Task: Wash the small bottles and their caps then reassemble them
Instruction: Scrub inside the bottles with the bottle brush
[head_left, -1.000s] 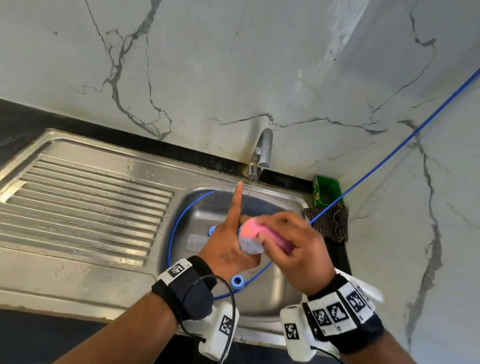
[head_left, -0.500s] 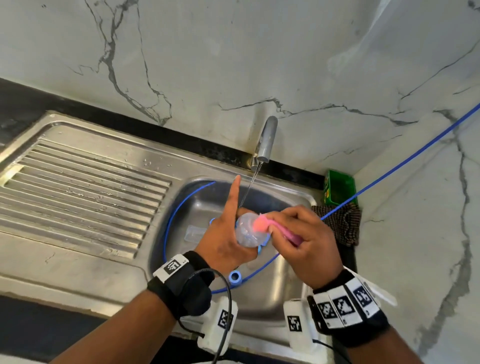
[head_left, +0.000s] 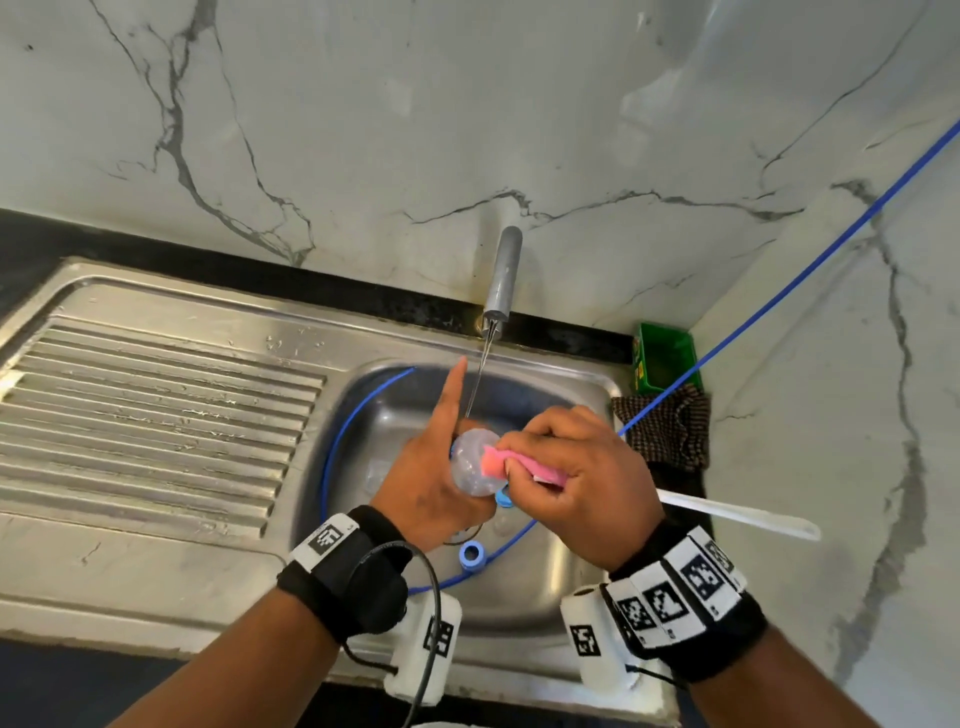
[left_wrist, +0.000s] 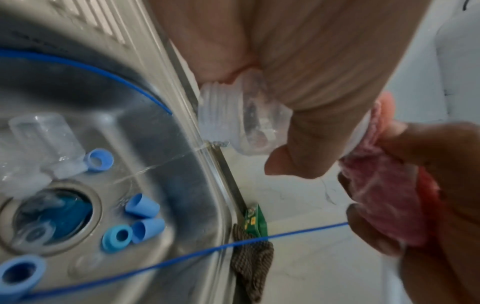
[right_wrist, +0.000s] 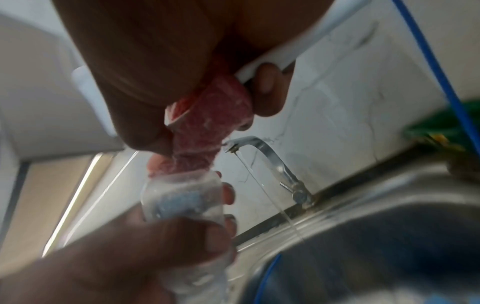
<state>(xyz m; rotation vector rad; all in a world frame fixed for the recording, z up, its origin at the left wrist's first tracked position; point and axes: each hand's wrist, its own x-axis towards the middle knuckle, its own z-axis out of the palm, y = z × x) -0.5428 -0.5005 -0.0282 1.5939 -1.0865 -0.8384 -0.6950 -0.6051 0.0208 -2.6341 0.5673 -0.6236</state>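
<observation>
Mid-frame over the sink (head_left: 561, 623), the left hand (head_left: 431, 483) grips a capless bottle (head_left: 470, 465); the right hand (head_left: 576, 478) pinches a pink sponge (head_left: 498, 462) against it. Judging early: another bottle (left_wrist: 46, 142) and 5 caps (left_wrist: 142, 206) lie unassembled at lower left.
</observation>
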